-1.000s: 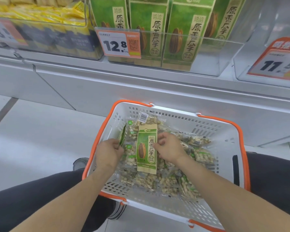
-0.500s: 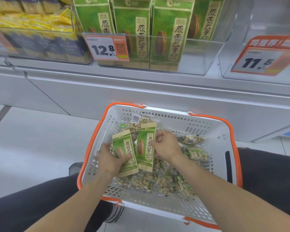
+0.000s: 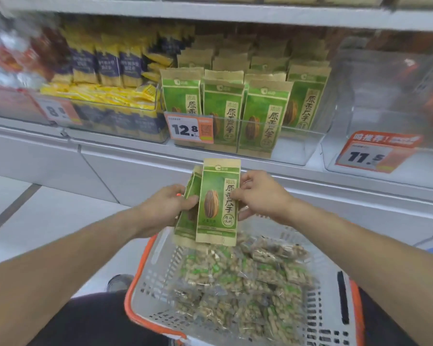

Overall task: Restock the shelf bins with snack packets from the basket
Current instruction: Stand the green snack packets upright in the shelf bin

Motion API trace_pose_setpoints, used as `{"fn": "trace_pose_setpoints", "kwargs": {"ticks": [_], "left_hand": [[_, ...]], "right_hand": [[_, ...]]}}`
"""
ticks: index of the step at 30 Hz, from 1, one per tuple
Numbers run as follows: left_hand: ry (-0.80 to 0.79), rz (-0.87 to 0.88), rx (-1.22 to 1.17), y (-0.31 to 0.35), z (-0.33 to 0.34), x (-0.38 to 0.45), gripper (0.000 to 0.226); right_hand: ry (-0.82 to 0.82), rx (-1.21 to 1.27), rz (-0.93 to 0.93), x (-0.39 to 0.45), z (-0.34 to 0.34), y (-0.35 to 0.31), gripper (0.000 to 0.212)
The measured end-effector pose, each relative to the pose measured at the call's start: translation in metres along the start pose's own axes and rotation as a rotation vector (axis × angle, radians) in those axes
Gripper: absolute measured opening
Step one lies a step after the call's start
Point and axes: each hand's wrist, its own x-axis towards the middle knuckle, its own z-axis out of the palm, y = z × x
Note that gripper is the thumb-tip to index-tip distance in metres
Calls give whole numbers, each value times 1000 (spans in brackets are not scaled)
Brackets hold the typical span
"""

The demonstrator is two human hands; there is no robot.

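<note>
Two green sunflower-seed packets (image 3: pixel 216 203) are held upright together above the white basket (image 3: pixel 150 293) with the orange rim. My left hand (image 3: pixel 164 208) grips the rear packet (image 3: pixel 189 218) from the left. From the right, my right hand (image 3: pixel 259 196) pinches the front packet's edge. Straight ahead on the shelf, a clear bin (image 3: pixel 285 146) holds several matching green packets (image 3: pixel 263 121) behind a 12.8 price tag (image 3: pixel 189 129). Clear packets of nuts (image 3: pixel 240 290) fill the basket bottom.
Left of the green bin stands a bin of yellow and dark-blue packets (image 3: pixel 110 101). To the right, a clear bin (image 3: pixel 395 101) carries an 11.5 tag (image 3: pixel 375 153). A white shelf base (image 3: pixel 135 171) and pale floor (image 3: pixel 35 221) lie below. A shoe (image 3: pixel 119 282) shows beside the basket.
Both hands rose out of the basket with the two green packets, bringing them together toward the shelf. The view tilted upward, showing more of the shelf.
</note>
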Motion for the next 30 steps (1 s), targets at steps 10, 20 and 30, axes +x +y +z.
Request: {"fn": "trace_pose_setpoints", "kwargs": {"ticks": [10,20,30], "left_hand": [[-125,346,-81,78,45,-55,55],[-165,636,186,93,72,-23,51],[326,964,998,103,64,23,74]], "right_hand": [[83,172,-154,-70,-44,-51,29],[62,-219,-379,-67,-101,-69,69],[857,-608,-883,-76,-152,-100,46]]}}
